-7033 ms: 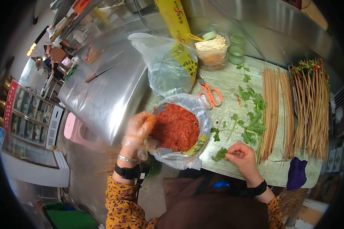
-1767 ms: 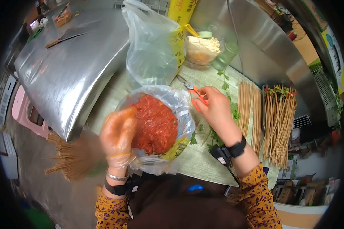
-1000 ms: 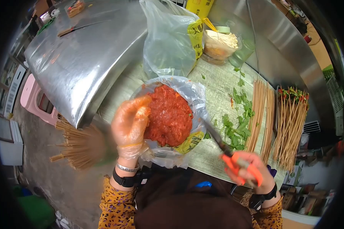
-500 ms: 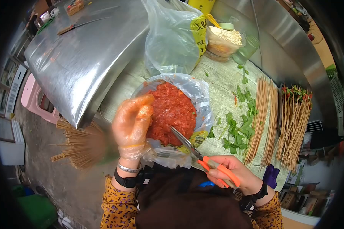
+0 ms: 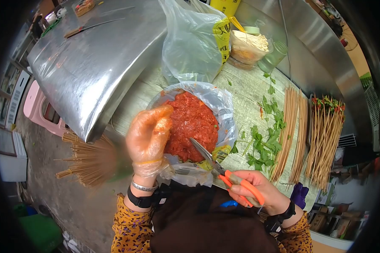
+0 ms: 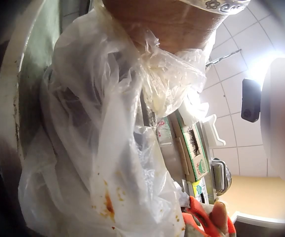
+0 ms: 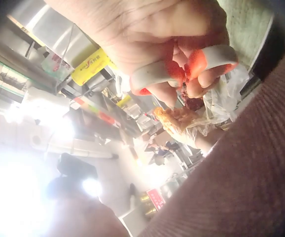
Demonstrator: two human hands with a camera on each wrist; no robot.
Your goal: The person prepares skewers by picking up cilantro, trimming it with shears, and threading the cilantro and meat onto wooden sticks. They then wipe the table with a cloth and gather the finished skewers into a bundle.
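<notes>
In the head view my right hand point(image 5: 257, 189) grips orange-handled scissors point(image 5: 245, 187), fingers through the loops. Their blades point up and left, over the lower right of a red minced meat mixture point(image 5: 194, 122). A bowl lined with a clear plastic bag point(image 5: 223, 101) holds this mixture. My left hand point(image 5: 147, 135), in a clear plastic glove smeared orange, hovers at the bowl's left rim with loosely curled fingers. Nothing shows between them. The right wrist view shows the scissors' grey-and-orange loops point(image 7: 216, 57) around fingers. Plastic film point(image 6: 98, 138) fills much of the left wrist view.
Green herb leaves point(image 5: 264, 145) lie right of the bowl, beside rows of bare skewers point(image 5: 285, 130). Further right are loaded skewers point(image 5: 325, 139). Behind stand a plastic bag point(image 5: 190, 46), a tub of enoki mushrooms point(image 5: 247, 44) and a glass point(image 5: 274, 55). A steel counter point(image 5: 97, 63) rises at left.
Earlier my right hand held a herb sprig; it then took the scissors from the table and brought the blades over the meat. My left hand stays by the bowl's left side.
</notes>
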